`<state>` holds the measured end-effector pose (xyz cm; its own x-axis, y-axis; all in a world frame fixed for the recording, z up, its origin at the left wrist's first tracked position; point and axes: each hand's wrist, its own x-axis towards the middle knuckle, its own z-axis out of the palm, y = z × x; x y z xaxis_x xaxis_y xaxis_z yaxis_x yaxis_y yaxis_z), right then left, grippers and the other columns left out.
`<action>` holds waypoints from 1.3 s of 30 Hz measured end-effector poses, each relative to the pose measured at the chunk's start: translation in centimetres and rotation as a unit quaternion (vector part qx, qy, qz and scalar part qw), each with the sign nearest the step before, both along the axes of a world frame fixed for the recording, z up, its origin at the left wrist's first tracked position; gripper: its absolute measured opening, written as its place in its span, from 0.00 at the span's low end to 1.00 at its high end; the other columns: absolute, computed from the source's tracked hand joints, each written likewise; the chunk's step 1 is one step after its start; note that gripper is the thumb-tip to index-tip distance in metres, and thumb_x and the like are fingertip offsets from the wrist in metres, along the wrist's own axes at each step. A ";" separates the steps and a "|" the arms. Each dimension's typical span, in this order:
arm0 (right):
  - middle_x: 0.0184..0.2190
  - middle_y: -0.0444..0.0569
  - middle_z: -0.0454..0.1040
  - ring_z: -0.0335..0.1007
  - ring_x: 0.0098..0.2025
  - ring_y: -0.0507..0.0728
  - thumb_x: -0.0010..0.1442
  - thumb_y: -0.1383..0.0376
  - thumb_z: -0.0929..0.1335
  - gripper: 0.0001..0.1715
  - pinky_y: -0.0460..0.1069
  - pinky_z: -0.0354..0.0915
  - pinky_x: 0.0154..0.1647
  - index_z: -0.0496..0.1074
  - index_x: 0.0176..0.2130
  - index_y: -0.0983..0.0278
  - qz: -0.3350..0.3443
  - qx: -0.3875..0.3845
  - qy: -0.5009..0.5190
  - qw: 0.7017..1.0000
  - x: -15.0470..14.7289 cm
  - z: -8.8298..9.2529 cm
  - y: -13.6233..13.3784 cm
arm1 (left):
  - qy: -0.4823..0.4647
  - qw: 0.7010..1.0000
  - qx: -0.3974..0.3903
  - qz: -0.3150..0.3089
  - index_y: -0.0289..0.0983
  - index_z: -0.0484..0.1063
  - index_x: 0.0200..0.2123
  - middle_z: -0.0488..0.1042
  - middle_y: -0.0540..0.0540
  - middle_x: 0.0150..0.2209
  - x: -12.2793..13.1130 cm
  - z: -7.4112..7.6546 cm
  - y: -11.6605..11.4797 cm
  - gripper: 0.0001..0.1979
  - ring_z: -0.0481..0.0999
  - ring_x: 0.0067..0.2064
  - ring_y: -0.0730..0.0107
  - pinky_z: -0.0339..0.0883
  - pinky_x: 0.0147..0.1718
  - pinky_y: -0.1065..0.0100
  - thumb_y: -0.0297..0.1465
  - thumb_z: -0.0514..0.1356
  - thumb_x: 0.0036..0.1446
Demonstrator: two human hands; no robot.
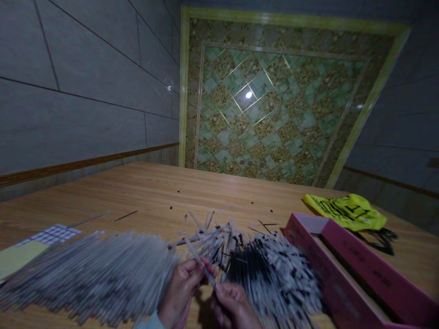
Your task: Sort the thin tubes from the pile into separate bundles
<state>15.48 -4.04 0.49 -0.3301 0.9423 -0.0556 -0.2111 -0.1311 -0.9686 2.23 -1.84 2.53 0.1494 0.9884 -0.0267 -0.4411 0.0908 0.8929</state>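
My left hand [182, 289] and my right hand [233, 305] are close together at the bottom middle. Both pinch one thin pale tube [194, 251], which slants up and to the left between them. On the left lies a wide heap of clear thin tubes [113, 269]. Beyond my hands is a loose cluster of short pale tubes [216, 240]. To the right spreads a pile of thin sticks [250, 265] with black ends, and beside it many white-and-black pieces [291, 269].
A long open pink box [338, 274] stands at the right. Behind it lie a yellow bag [353, 211] and a tangled black object [380, 240]. A gridded sheet [55, 234] and a pale yellow sheet [20, 258] rest at the far left. Small black bits dot the wooden table [147, 187].
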 end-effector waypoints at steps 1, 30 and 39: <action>0.10 0.39 0.55 0.45 0.12 0.45 0.48 0.40 0.64 0.32 0.43 0.41 0.14 0.62 0.15 0.65 -0.015 0.042 -0.046 0.998 0.1 0.0 0.0 | 0.005 1.000 -0.006 0.009 0.34 0.76 0.27 0.76 0.46 0.24 0.1 -0.2 0.0 0.13 0.72 0.29 0.70 0.64 0.31 0.71 0.38 0.66 0.44; 0.18 0.44 0.66 0.57 0.22 0.50 0.44 0.50 0.72 0.22 0.46 0.55 0.26 0.73 0.23 0.68 -0.109 0.113 -0.046 0.987 1.1 -0.4 -0.1 | 0.138 0.984 0.062 -0.097 0.31 0.75 0.26 0.71 0.47 0.23 0.1 -1.2 0.6 0.17 0.67 0.28 0.71 0.57 0.27 0.71 0.42 0.62 0.47; 0.15 0.42 0.62 0.54 0.19 0.49 0.43 0.51 0.72 0.23 0.45 0.50 0.21 0.67 0.18 0.67 -0.126 0.051 -0.060 0.989 1.2 -1.6 0.1 | 0.252 0.961 0.076 0.088 0.35 0.69 0.22 0.65 0.51 0.18 -0.4 -1.3 0.5 0.22 0.63 0.21 0.72 0.54 0.21 0.71 0.48 0.51 0.54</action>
